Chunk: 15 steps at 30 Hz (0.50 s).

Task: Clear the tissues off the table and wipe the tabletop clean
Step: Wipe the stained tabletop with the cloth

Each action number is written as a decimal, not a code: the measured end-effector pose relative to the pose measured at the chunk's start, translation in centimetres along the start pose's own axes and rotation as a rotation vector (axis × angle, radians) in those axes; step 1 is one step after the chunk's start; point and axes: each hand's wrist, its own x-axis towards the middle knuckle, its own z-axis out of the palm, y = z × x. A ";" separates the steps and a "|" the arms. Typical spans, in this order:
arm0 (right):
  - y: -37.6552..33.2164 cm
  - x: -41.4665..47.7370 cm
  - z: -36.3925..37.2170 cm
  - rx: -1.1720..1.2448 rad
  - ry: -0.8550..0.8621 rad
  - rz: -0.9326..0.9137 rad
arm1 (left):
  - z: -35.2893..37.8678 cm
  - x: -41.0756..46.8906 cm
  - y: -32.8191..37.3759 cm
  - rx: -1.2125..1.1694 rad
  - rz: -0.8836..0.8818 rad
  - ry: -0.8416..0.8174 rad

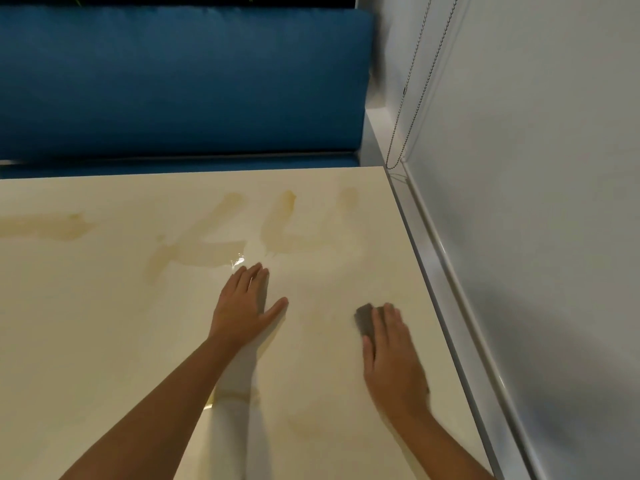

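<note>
Surface (104, 341) stains (194, 251) lie just beyond your flat left fingers (251, 278); your right fingers (391, 320) press straight on a grey pad (363, 320). A soaked pad may only smear the liquid wider.

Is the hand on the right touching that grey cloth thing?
Touching. The head view shows the right hand lying flat on top of the grey cloth, fingers straight, pressing it onto the table.
</note>
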 end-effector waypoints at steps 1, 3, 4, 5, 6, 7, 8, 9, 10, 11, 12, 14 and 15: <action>0.4 -0.5 0.0 -0.011 -0.016 -0.074 | 0.3 0.1 0.1 -0.010 -0.011 0.019; 2.1 -0.6 -0.6 0.020 -0.041 -0.168 | 0.7 -0.1 0.1 -0.013 -0.015 0.060; 3.1 -0.2 -0.9 0.048 -0.045 -0.171 | 0.8 -0.3 0.1 -0.013 -0.011 0.074; 3.9 0.4 -1.2 0.063 -0.025 -0.144 | 0.9 -0.3 0.1 -0.015 -0.006 0.088; 4.5 1.4 -1.5 0.066 0.009 -0.090 | 0.9 -0.2 0.1 -0.019 -0.003 0.099; 4.9 2.6 -1.6 0.059 0.036 -0.021 | 0.9 -0.2 0.0 -0.022 -0.003 0.107; 4.9 3.7 -1.6 0.040 0.052 0.050 | 0.9 -0.2 0.1 -0.025 -0.003 0.112; 4.6 4.7 -1.6 0.019 0.065 0.106 | 0.9 -0.2 0.1 -0.026 -0.004 0.116; 4.0 5.6 -1.4 0.003 0.075 0.148 | 0.9 -0.1 0.1 -0.031 -0.005 0.115; 3.2 6.5 -1.1 -0.003 0.083 0.171 | 0.9 -0.1 0.1 -0.034 -0.005 0.116; 2.2 7.1 -0.7 -0.004 0.080 0.182 | 0.9 -0.1 0.1 -0.035 -0.007 0.113; 0.2 7.7 0.1 -0.005 0.065 0.134 | 0.9 -0.2 0.1 -0.038 -0.013 0.110; -0.6 7.5 0.2 -0.007 0.050 0.078 | 0.8 -0.2 0.1 -0.040 -0.014 0.111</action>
